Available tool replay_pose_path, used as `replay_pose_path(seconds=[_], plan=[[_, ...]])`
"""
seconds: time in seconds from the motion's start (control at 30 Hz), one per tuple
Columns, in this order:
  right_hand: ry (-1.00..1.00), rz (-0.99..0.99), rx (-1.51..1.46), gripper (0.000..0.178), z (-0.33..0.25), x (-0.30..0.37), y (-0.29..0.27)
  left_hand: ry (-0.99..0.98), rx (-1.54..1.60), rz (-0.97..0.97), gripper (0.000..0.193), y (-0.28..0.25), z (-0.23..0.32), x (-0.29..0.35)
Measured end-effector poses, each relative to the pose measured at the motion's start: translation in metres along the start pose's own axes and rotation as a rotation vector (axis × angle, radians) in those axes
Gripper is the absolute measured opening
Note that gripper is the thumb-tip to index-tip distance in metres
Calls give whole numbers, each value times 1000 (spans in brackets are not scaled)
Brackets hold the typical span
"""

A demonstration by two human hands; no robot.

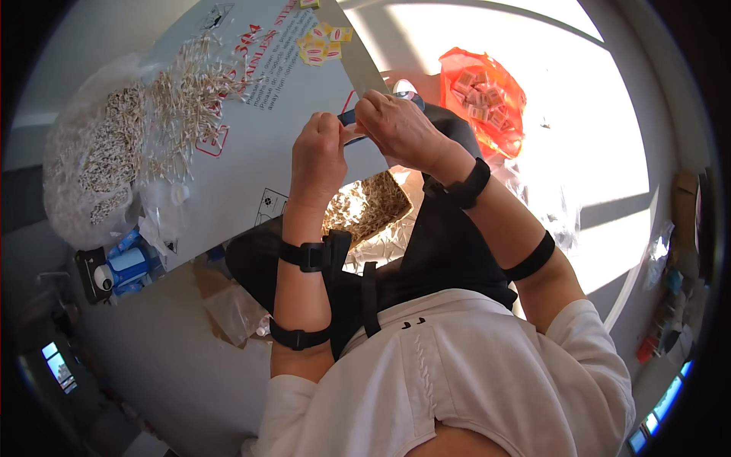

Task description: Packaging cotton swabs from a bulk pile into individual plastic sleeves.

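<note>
My left hand (320,156) and my right hand (402,131) meet over the table's near right edge, fingers closed in pinches. Between them shows a small piece with a dark band and a pale part (352,131); the fingers cover most of it, and I cannot make out its kind. Left of my hands, a loose heap of cotton swabs (190,95) lies on the table (251,171). Small yellow-and-white packets (324,44) lie farther back. Below my hands, between my legs, sits an open box (405,190) full of thin pale sticks.
A clear plastic bag (65,171) packed with swabs slumps at the table's left. A blue-and-black object (126,268) is by its near left corner. On the sunlit floor at right stands a red plastic bag (509,129) with small boxes (478,95); clear plastic (552,202) lies nearby.
</note>
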State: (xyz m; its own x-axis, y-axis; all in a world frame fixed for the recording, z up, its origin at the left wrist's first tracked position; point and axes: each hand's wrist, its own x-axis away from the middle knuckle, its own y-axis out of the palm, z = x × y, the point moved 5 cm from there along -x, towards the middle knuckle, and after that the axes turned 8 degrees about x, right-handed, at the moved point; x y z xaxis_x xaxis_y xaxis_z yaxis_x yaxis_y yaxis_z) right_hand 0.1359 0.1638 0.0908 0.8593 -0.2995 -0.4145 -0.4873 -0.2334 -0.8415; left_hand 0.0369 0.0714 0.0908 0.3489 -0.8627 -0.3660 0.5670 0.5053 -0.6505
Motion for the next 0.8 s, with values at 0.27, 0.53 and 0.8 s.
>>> replay_pose_path(seconds=[0.27,0.53,0.8], plan=[[0,-14,-238,18,-22,11,-5,59,72,28,10,-18,16,23],[-42,64,-334,8,-46,11,-37,-59,239,74,11,-45,44,39],[-28,80,-396,8,-69,29,-51,61,30,45,17,-56,77,53]])
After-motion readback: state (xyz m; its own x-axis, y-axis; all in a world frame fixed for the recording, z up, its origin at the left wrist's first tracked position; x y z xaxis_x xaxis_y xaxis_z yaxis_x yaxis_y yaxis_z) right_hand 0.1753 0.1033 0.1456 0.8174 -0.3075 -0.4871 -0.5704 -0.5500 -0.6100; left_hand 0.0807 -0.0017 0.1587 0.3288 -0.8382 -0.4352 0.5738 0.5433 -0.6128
